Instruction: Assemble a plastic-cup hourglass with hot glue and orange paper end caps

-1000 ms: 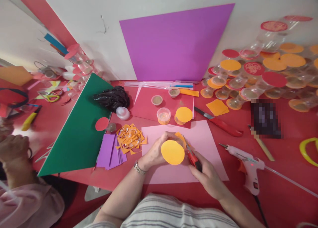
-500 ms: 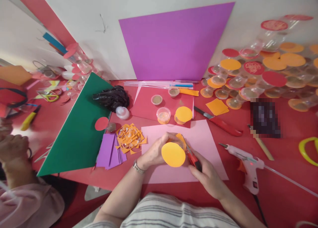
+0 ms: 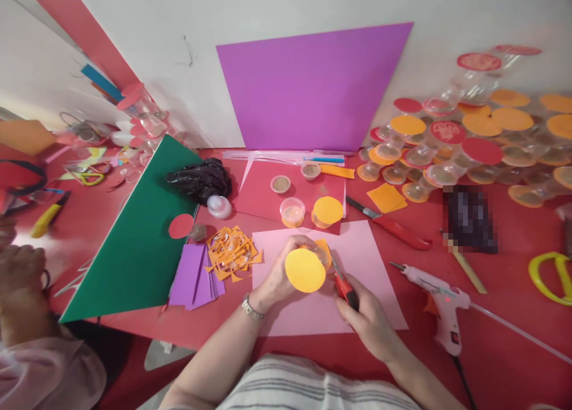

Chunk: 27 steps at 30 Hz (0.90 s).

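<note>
My left hand (image 3: 277, 279) is wrapped round an hourglass-shaped clear cup piece (image 3: 305, 271) with a round yellow disc on the end toward me. At its far end is an orange paper piece (image 3: 323, 252), partly hidden. My right hand (image 3: 369, 314) grips red-and-black scissors (image 3: 344, 288), their blades pointing up beside the orange paper; I cannot tell if they touch it. Both hands are above a pink sheet (image 3: 353, 249). Just beyond it stand an open clear cup (image 3: 292, 211) and another cup piece topped by a yellow disc (image 3: 328, 211).
Orange scraps (image 3: 235, 252) and purple cards (image 3: 190, 279) lie left, before a leaning green board (image 3: 129, 249). To the right are a glue gun (image 3: 440, 303), a red-handled knife (image 3: 402, 231) and many stacked cup pieces (image 3: 482, 151). A co-worker's hands (image 3: 22, 273) are at far left.
The view has tilted slightly, so most things sit a little lower. The cup piece has shifted slightly left in my left hand's grip, and the scissors remain beside it.
</note>
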Each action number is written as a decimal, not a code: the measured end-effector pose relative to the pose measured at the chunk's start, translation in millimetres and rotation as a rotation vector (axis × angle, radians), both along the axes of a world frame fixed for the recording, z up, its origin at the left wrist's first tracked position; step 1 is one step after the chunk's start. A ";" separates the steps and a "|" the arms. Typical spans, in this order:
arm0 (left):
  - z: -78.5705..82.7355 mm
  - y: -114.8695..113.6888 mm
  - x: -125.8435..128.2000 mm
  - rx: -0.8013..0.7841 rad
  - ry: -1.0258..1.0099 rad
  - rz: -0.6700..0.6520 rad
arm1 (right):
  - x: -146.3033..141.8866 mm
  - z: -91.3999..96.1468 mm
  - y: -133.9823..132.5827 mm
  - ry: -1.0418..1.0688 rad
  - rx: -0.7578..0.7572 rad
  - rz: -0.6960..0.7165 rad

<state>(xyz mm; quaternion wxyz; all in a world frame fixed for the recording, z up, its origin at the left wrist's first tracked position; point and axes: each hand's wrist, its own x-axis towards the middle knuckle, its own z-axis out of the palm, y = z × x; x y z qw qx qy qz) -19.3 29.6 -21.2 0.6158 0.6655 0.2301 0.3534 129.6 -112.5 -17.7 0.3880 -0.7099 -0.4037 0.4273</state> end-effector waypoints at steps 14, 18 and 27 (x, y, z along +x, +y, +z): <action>8.2 4.2 -2.5 0.095 0.035 -0.066 | 2.5 5.3 -0.9 0.000 0.005 -0.001; 9.2 4.2 -2.8 0.144 0.034 -0.082 | 2.1 8.3 -0.4 -0.018 0.001 0.011; 13.4 8.8 -3.1 0.230 0.043 -0.132 | 7.6 24.1 3.4 -0.006 -0.002 0.028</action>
